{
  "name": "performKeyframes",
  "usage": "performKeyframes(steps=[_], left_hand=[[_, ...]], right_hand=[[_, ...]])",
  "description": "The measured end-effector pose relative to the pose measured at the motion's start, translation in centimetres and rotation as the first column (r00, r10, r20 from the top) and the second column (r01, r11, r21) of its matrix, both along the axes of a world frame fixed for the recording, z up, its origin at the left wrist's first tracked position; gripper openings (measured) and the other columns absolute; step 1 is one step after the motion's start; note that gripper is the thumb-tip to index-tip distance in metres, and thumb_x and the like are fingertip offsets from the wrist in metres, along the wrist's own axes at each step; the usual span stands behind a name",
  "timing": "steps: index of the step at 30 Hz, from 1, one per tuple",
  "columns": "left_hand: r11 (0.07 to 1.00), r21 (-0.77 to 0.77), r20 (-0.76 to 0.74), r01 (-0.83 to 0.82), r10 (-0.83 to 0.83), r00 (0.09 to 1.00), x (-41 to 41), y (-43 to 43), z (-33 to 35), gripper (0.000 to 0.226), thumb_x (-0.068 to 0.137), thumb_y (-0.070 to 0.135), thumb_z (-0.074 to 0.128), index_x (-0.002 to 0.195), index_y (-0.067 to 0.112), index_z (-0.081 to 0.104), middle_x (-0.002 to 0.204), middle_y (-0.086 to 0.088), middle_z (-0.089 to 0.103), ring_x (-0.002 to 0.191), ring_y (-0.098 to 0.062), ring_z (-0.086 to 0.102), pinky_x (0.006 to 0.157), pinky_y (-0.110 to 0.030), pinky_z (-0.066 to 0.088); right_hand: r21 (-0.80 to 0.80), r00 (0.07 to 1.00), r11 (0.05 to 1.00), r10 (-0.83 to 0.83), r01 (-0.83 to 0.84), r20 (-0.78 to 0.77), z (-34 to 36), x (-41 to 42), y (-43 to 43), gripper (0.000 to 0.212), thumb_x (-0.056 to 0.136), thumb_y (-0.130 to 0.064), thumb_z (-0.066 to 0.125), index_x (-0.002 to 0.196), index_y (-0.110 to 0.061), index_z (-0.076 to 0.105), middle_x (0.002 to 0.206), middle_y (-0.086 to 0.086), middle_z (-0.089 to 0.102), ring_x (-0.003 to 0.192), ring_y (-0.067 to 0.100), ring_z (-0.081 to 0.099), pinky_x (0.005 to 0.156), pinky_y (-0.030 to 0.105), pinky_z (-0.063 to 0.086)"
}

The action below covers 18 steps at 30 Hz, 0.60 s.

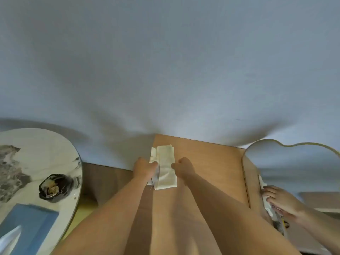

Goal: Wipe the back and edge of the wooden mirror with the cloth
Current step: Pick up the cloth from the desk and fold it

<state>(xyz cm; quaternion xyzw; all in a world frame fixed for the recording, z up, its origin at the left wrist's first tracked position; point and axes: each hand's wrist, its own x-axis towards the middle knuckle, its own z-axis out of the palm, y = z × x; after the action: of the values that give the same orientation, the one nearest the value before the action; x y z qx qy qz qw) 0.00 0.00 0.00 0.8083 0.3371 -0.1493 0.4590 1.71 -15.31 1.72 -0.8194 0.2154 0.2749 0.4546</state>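
A folded cream cloth (pixel 165 166) lies flat on a light wooden surface (pixel 207 162). My left hand (pixel 144 167) pinches the cloth's left edge, where a flap is lifted slightly. At the right edge my right hand (pixel 184 169) has curled fingers and its thumb on the cloth. The mirror (pixel 290 162), with a wavy thin wooden edge, stands at the right, its glass facing me. It reflects a hand resting on the cloth. Its back is hidden.
A round marble-patterned table (pixel 36 150) stands at the left, bearing a small container lined with a black bag (pixel 55 187) and a blue tissue box (pixel 27 225). A pale wall (pixel 165 70) rises right behind the wooden surface.
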Motion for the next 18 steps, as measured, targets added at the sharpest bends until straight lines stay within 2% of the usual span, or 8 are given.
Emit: performKeyframes(steps=[3,6,9,11,13,15,16,18], left_hand=[[0.999,0.037,-0.069,0.016,-0.014,0.998,1.2,-0.2,-1.3,0.029,0.081,0.026,0.078,0.091,0.0,0.073,0.086,-0.013,0.073,0.087,-0.036,0.074,0.066,-0.034,0.052],[0.999,-0.016,-0.113,-0.049,0.047,0.993,1.5,-0.6,-2.3,0.035,0.078,0.021,0.083,0.103,-0.001,0.07,0.093,-0.014,0.074,0.088,-0.035,0.072,0.067,-0.035,0.054],[0.984,-0.067,-0.126,-0.167,0.158,0.979,1.6,-0.3,-2.9,0.044,0.079,0.017,0.082,0.111,-0.004,0.062,0.107,-0.02,0.074,0.094,-0.038,0.071,0.077,-0.042,0.06],[0.975,-0.117,-0.128,-0.189,0.174,0.976,1.6,-0.1,-3.1,0.046,0.079,0.02,0.081,0.113,-0.006,0.063,0.108,-0.022,0.074,0.098,-0.041,0.072,0.085,-0.047,0.062],[0.955,-0.185,-0.087,-0.231,0.218,0.972,1.4,-0.2,-2.6,0.041,0.082,0.024,0.078,0.109,-0.003,0.064,0.11,-0.023,0.074,0.098,-0.042,0.072,0.09,-0.053,0.061],[0.918,-0.296,-0.029,-0.266,0.269,0.963,1.2,-0.4,-1.7,0.043,0.087,0.029,0.075,0.121,0.007,0.061,0.122,-0.018,0.069,0.105,-0.038,0.07,0.094,-0.053,0.059],[0.874,-0.414,0.001,-0.254,0.279,0.96,0.9,-0.6,-0.9,0.047,0.089,0.032,0.074,0.131,0.017,0.059,0.13,-0.014,0.065,0.11,-0.035,0.068,0.097,-0.052,0.058],[0.757,-0.64,0.066,-0.134,0.228,0.971,0.2,-0.8,0.6,0.048,0.086,0.042,0.074,0.132,0.039,0.059,0.138,-0.004,0.06,0.122,-0.029,0.064,0.103,-0.05,0.055]], right_hand=[[-0.021,1.0,1.0,0.002,-0.002,-0.016,-1.5,1.2,0.9,0.028,0.09,-0.014,0.064,0.112,0.002,0.064,0.11,0.018,0.071,0.097,0.035,0.07,0.078,0.044,0.06],[-0.028,0.999,1.0,-0.008,0.006,-0.047,-2.3,1.4,1.4,0.025,0.09,-0.012,0.061,0.112,-0.003,0.068,0.1,0.012,0.072,0.091,0.031,0.069,0.074,0.039,0.059],[0.063,0.997,0.996,-0.056,0.06,-0.06,-1.9,1.7,1.4,0.014,0.088,-0.007,0.059,0.098,-0.006,0.067,0.1,0.016,0.071,0.094,0.033,0.07,0.084,0.047,0.059],[0.136,0.997,0.989,-0.061,0.067,-0.049,-1.5,1.3,1.2,0.005,0.088,-0.007,0.06,0.086,-0.009,0.057,0.095,0.017,0.068,0.087,0.029,0.066,0.09,0.052,0.058],[0.217,0.999,0.975,-0.051,0.051,-0.003,-0.7,0.6,0.9,0.008,0.09,-0.006,0.061,0.09,-0.009,0.054,0.1,0.024,0.066,0.087,0.029,0.064,0.093,0.056,0.055],[0.301,0.996,0.953,-0.059,0.039,0.06,0.6,-0.2,0.6,0.017,0.091,-0.007,0.062,0.105,-0.011,0.054,0.109,0.024,0.068,0.096,0.035,0.069,0.094,0.056,0.056],[0.348,0.994,0.937,-0.075,0.04,0.086,1.4,-0.5,0.5,0.027,0.092,-0.007,0.062,0.114,-0.019,0.052,0.109,0.025,0.068,0.097,0.035,0.071,0.091,0.054,0.058],[0.425,0.985,0.905,-0.073,-0.001,0.158,3.5,-1.0,0.0,0.043,0.093,-0.004,0.06,0.12,-0.037,0.05,0.093,0.028,0.068,0.084,0.028,0.071,0.079,0.045,0.06]])
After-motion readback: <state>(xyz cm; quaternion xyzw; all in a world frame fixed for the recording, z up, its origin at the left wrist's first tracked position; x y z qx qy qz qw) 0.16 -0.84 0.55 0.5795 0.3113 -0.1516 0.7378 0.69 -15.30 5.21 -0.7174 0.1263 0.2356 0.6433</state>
